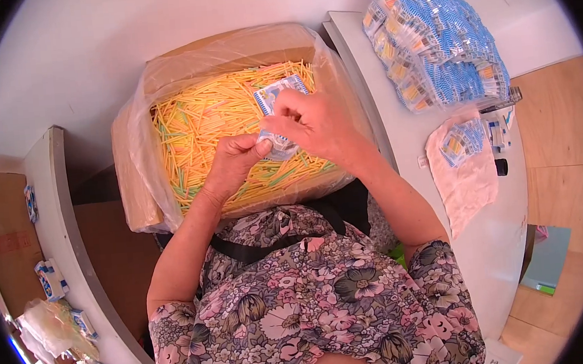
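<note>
**Both hands closed on a small packet above a box of sticks**

Nearest the camera was the person's flowered blouse (315, 303), with both bare forearms reaching forward from it. The left hand (232, 163) had its thumb and fingers (261, 145) pinched shut on the lower edge of a small clear packet with blue print (279, 114). The right hand (314, 122) came in from the other side, its fingers curled down and closed over the same packet, covering its middle; how much was inside the packet could not be told.

The packet was held in the air just above a cardboard box (135, 194) lined with a clear plastic bag (153, 76). The box was filled with thin yellow sticks (204, 120), a few green and orange ones mixed in, lying in all directions.

To the right, a white worktop (404, 139) ran away from the person. Near its right edge lay a pinkish plastic bag (466, 182) with a few blue-and-white packets on it. Farther off, at the worktop's far end, sat a large heap of filled packets (438, 40).

To the left, a narrow white shelf (54, 207) carried a couple of small blue-and-white packets (51, 278) and a crumpled clear bag (53, 327) near its close end.
</note>
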Action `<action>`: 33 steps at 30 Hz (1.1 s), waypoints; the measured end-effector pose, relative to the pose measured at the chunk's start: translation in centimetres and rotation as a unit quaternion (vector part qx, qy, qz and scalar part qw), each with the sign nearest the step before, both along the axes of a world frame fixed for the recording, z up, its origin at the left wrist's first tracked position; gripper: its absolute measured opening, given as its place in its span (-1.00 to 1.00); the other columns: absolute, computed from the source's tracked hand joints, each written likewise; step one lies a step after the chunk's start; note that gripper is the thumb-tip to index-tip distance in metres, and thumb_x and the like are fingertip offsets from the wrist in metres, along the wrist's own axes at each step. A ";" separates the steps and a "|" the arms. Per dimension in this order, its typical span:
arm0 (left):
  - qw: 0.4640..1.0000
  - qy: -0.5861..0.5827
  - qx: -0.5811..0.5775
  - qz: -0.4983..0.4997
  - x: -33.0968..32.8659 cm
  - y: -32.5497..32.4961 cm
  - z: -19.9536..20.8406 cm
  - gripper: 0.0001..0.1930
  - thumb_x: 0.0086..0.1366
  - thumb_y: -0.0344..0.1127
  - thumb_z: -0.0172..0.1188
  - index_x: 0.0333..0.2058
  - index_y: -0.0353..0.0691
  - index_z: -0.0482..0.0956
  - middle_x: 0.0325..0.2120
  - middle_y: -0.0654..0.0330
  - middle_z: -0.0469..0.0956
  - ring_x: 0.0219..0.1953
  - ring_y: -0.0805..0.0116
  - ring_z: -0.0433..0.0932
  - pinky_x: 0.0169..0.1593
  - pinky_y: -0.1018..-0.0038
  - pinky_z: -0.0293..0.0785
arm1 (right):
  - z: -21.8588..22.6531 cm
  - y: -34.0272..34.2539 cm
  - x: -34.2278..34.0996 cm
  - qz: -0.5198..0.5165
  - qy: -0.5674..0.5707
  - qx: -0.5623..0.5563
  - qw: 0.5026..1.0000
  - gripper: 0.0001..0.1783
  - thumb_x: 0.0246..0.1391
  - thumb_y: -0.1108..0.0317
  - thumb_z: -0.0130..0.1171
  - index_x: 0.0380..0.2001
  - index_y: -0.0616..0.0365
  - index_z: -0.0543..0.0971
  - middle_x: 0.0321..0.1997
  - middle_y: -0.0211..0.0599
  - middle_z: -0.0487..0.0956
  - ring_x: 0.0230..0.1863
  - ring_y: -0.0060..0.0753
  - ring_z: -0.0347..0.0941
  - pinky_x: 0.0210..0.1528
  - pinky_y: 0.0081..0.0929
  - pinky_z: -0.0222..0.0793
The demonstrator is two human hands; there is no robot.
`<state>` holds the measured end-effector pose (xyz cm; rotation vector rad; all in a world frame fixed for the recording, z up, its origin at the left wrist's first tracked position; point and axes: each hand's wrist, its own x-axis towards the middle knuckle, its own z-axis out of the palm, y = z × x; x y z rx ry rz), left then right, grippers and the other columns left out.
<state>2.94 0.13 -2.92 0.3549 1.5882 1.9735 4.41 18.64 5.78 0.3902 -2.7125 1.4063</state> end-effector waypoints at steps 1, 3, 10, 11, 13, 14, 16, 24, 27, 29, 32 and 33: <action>1.000 0.000 -0.001 0.001 0.0 -0.1 0.3 -0.82 0.26 -0.40 0.17 -0.23 -0.34 0.64 -0.36 0.34 0.62 -0.29 0.60 0.50 -0.10 0.58 0.42 | 0.3 0.0 0.2 -0.002 -0.036 -0.052 0.998 -0.74 0.10 0.23 0.22 -0.45 0.19 0.45 -0.65 -0.54 0.31 -0.59 -0.73 0.15 -0.59 -0.57 0.11; 1.000 -0.025 0.018 -0.003 -0.1 -0.3 0.6 -0.81 0.27 -0.38 0.17 -0.20 -0.34 0.64 -0.35 0.32 0.62 -0.28 0.61 0.49 -0.11 0.58 0.42 | 0.1 0.9 0.3 -0.010 -0.034 -0.085 0.996 -0.76 0.09 0.25 0.22 -0.42 0.19 0.46 -0.62 -0.54 0.34 -0.57 -0.74 0.19 -0.56 -0.60 0.13; 0.992 0.074 -0.097 0.019 -0.8 1.2 -1.3 -0.82 0.27 -0.35 0.13 -0.31 -0.37 0.62 -0.49 0.39 0.51 -0.39 0.65 0.37 -0.29 0.59 0.34 | -3.3 0.9 2.2 -0.029 0.166 -0.001 0.986 -0.75 -0.04 0.34 0.28 -0.29 0.19 0.53 -0.43 -0.31 0.48 -0.39 -0.32 0.43 -0.35 -0.40 0.34; 0.988 0.087 -0.126 0.015 -1.0 0.9 -1.5 -0.83 0.25 -0.38 0.12 -0.34 -0.37 0.61 -0.52 0.40 0.47 -0.42 0.65 0.34 -0.32 0.58 0.32 | -4.6 0.9 2.1 -0.023 0.193 0.023 0.981 -0.75 -0.08 0.36 0.29 -0.29 0.18 0.54 -0.40 -0.24 0.50 -0.35 -0.19 0.46 -0.33 -0.32 0.36; 0.962 0.120 -0.242 -0.040 -1.3 -0.1 -0.3 -0.77 0.21 -0.38 0.13 -0.22 -0.38 0.61 -0.34 0.30 0.58 -0.26 0.52 0.50 -0.10 0.55 0.41 | -5.1 1.2 2.4 -0.030 0.171 0.022 0.985 -0.75 -0.09 0.43 0.27 -0.27 0.15 0.55 -0.38 -0.17 0.51 -0.31 -0.11 0.48 -0.31 -0.29 0.37; 0.976 0.109 -0.186 -0.032 -0.8 -0.3 -0.3 -0.77 0.19 -0.37 0.14 -0.22 -0.38 0.61 -0.34 0.28 0.58 -0.25 0.50 0.50 -0.09 0.53 0.41 | -4.6 2.3 3.2 -0.058 0.177 0.036 0.982 -0.75 -0.09 0.43 0.27 -0.27 0.15 0.55 -0.38 -0.17 0.51 -0.31 -0.11 0.48 -0.31 -0.29 0.37; 0.985 0.097 -0.132 -0.050 0.1 1.2 0.7 -0.76 0.14 -0.41 0.19 -0.21 -0.37 0.61 -0.31 0.22 0.60 -0.21 0.43 0.52 -0.06 0.50 0.41 | -3.6 5.3 5.0 -0.070 0.147 -0.043 0.986 -0.78 -0.06 0.44 0.24 -0.27 0.17 0.54 -0.38 -0.16 0.51 -0.33 -0.12 0.47 -0.31 -0.29 0.37; 0.914 0.290 -0.115 -0.259 1.7 11.5 7.6 -0.74 0.07 -0.42 0.29 -0.22 -0.32 0.60 -0.31 0.11 0.63 -0.22 0.32 0.58 -0.08 0.44 0.45 | -2.1 25.7 17.2 -0.406 0.073 -0.136 0.901 -0.72 -0.04 0.49 0.24 -0.20 0.31 0.56 -0.32 -0.33 0.61 -0.32 -0.61 0.49 -0.31 -0.55 0.43; 0.837 0.464 -0.032 -0.287 3.8 21.1 6.5 -0.71 0.06 -0.40 0.28 -0.20 -0.30 0.59 -0.29 0.09 0.60 -0.20 0.15 0.55 -0.10 0.37 0.46 | -3.0 30.5 19.0 -0.460 0.074 -0.104 0.879 -0.72 -0.05 0.49 0.23 -0.20 0.32 0.57 -0.35 -0.27 0.61 -0.34 -0.56 0.50 -0.30 -0.52 0.43; 0.789 0.557 -0.012 -0.258 4.9 28.1 5.4 -0.60 0.06 -0.39 0.28 -0.08 -0.30 0.51 -0.14 0.05 0.51 -0.08 0.03 0.44 -0.02 0.27 0.37 | -2.7 32.2 18.8 -0.469 0.051 -0.100 0.876 -0.72 -0.05 0.48 0.23 -0.21 0.33 0.57 -0.35 -0.23 0.62 -0.35 -0.51 0.51 -0.28 -0.51 0.43; 0.755 0.619 -0.064 -0.206 7.1 37.4 4.1 -0.30 0.03 -0.35 0.30 0.16 -0.32 0.24 0.12 0.00 0.28 0.10 -0.02 0.23 0.11 0.17 0.17 | -2.6 33.5 18.8 -0.485 0.032 -0.003 0.874 -0.70 -0.07 0.45 0.24 -0.21 0.33 0.57 -0.35 -0.16 0.62 -0.34 -0.39 0.53 -0.25 -0.47 0.42; 0.754 0.622 -0.062 -0.202 7.5 39.2 3.1 -0.30 0.03 -0.35 0.30 0.16 -0.32 0.24 0.12 0.00 0.28 0.10 -0.02 0.23 0.11 0.17 0.17 | -2.6 33.9 18.6 -0.465 0.012 0.009 0.885 -0.71 -0.07 0.47 0.26 -0.22 0.32 0.57 -0.32 -0.22 0.61 -0.31 -0.47 0.50 -0.22 -0.51 0.42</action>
